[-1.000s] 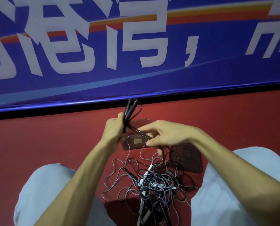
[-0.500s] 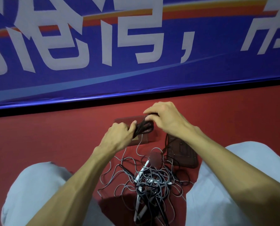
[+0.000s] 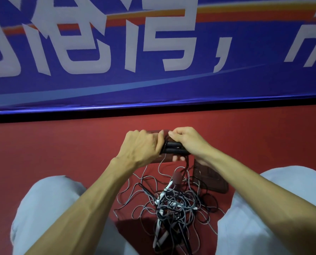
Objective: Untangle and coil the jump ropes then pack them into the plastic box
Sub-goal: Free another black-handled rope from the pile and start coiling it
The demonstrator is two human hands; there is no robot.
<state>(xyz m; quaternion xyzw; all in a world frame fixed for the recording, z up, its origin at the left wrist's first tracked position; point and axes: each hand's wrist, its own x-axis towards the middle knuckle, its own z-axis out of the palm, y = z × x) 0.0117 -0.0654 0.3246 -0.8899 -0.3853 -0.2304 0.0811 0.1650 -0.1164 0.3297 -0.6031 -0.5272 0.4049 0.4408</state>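
Observation:
My left hand (image 3: 140,146) and my right hand (image 3: 186,140) both grip a coiled black jump rope (image 3: 172,148), its two black handles lying side by side between them. They hold it over a clear plastic box (image 3: 164,160) that sits on the red floor; the hands hide most of the box. Closer to me lies a tangle of jump ropes (image 3: 171,205), grey and black cords with white and black handles, between my knees.
The box's dark lid (image 3: 210,179) lies flat on the floor to the right of the tangle. A blue banner (image 3: 153,52) with white characters stands just beyond the box. My knees in light trousers (image 3: 48,199) flank the ropes.
The black rope was held upright by my left hand a second ago. Both hands have since lowered it, folded flat, down onto the box.

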